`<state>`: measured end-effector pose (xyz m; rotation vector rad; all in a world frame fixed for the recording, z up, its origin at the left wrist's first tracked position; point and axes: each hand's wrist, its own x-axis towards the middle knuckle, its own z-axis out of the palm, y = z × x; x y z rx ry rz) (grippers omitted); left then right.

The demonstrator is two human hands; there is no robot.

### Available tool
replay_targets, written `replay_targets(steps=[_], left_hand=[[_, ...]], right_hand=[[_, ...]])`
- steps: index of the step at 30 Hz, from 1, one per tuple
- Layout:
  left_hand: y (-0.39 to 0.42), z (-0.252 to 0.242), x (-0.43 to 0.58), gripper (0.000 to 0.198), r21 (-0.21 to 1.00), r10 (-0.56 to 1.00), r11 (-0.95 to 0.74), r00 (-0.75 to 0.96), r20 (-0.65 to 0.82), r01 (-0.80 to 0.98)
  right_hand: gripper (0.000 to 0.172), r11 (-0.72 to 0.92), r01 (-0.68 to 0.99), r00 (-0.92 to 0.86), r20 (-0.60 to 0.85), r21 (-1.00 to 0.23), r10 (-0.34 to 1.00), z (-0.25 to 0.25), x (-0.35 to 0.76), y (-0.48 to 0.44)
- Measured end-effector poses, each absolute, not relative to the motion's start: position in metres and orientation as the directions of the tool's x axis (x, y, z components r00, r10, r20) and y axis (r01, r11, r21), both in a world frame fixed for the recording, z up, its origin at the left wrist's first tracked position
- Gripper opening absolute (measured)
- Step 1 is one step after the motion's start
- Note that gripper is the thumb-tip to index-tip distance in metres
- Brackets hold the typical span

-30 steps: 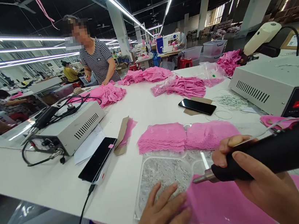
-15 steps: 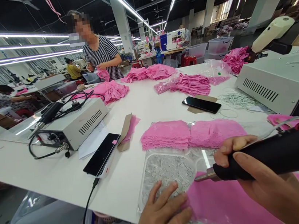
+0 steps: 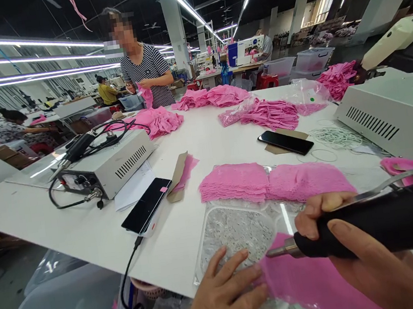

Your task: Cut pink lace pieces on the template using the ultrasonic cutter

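Note:
My right hand [image 3: 371,249] is wrapped round a thick black handheld ultrasonic welder [image 3: 382,217]. The welder's narrow metal tip rests at the upper left edge of a pink fabric piece [image 3: 318,281], near my left fingertips. My left hand [image 3: 228,293] lies flat with fingers spread, its fingertips at the fabric's left edge. Beneath the fabric is a clear plastic template [image 3: 235,227] with rounded cutouts, over a grey speckled surface. Just beyond stand two stacks of pink lace-edged fabric, a left stack [image 3: 233,184] and a right stack [image 3: 309,180].
A grey generator box [image 3: 123,160] with a second handpiece stands at left; a larger box [image 3: 395,114] is at right. Two phones, a cabled one [image 3: 147,205] and another [image 3: 284,142], lie on the white table [image 3: 212,143]. A co-worker [image 3: 146,76] in stripes handles pink fabric opposite.
The welder tip has slid a little left and toward me along the fabric edge. My left hand keeps its place. The whole view has shifted slightly.

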<state>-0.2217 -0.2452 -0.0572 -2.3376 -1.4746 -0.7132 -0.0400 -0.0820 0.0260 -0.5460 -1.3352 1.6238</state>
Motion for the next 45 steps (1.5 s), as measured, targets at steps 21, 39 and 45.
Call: replay_targets(steps=[21,39,45], left_hand=[[-0.207,-0.036,-0.216,0.031,-0.086,0.715,-0.465,0.431,0.550,0.881],[-0.181,-0.032,-0.211,0.036,-0.221,0.689,-0.474,0.515,0.510,0.852],[-0.181,-0.035,-0.216,0.033,-0.269,0.675,-0.488,0.554,0.487,0.831]], right_hand=[[0.025,0.064,-0.503,-0.231,0.206,-0.862,0.951,0.037,0.001,-0.051],[0.017,0.113,-0.555,-0.285,0.317,-0.824,0.905,0.018,-0.007,-0.052],[0.015,0.155,-0.533,-0.307,0.361,-0.832,0.881,0.013,-0.011,-0.052]])
